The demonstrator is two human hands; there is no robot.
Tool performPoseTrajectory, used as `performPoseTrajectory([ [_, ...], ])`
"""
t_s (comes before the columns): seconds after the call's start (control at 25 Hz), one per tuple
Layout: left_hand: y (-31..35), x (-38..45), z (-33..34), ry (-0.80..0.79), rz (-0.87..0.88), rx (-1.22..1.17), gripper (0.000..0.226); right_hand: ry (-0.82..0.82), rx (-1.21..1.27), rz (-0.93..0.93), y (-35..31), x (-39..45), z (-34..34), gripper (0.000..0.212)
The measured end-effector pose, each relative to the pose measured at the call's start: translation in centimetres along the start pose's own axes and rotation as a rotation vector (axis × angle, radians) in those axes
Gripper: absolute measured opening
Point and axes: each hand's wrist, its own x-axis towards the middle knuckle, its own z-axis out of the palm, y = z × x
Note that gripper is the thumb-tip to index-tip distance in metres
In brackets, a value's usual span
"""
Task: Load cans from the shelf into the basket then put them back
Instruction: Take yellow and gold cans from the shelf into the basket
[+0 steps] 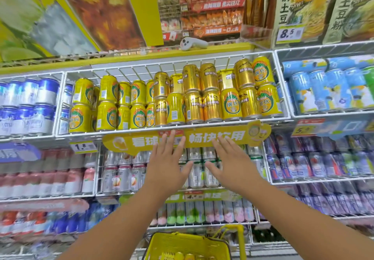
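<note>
Yellow and gold cans (194, 106) stand stacked two high in a white wire shelf bin (176, 127) at chest height. My left hand (168, 164) and my right hand (232, 164) are both raised, palms forward and fingers spread, just below that bin's front edge and in front of a yellow banner (202, 137). Neither hand holds anything. A yellow shopping basket (188, 243) sits low at the bottom centre; the tops of a few yellow cans (189, 256) show inside it.
Blue and white cans (28, 106) fill the bin to the left, light-blue packs (327, 90) the bin to the right. Lower shelves hold silver, pink and purple cans. A white controller (192, 43) lies on the yellow ledge above. Snack bags hang higher up.
</note>
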Motion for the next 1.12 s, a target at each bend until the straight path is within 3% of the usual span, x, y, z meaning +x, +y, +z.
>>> performPoseTrajectory([
  [0.28,0.6,4.9,-5.3,-0.004,-0.185,-0.131,0.080,0.070,0.209,0.080,0.7,2.9,-6.0,0.081],
  [0.56,-0.7,10.5,-5.1,0.002,-0.254,-0.153,0.086,0.174,0.329,0.220,2.3,8.6,-8.4,0.088],
  [0.72,-1.2,12.5,-4.1,-0.040,-0.371,-0.241,0.093,0.244,0.316,0.347,3.1,11.4,-8.0,0.086],
  [0.92,-1.3,14.3,-3.2,0.012,-0.439,-0.316,0.098,0.297,0.223,0.527,3.1,13.3,-8.0,0.058],
  [1.12,-0.9,15.8,-3.0,-0.032,-0.569,-0.373,0.095,0.217,0.131,0.608,2.8,15.3,-8.4,0.065],
])
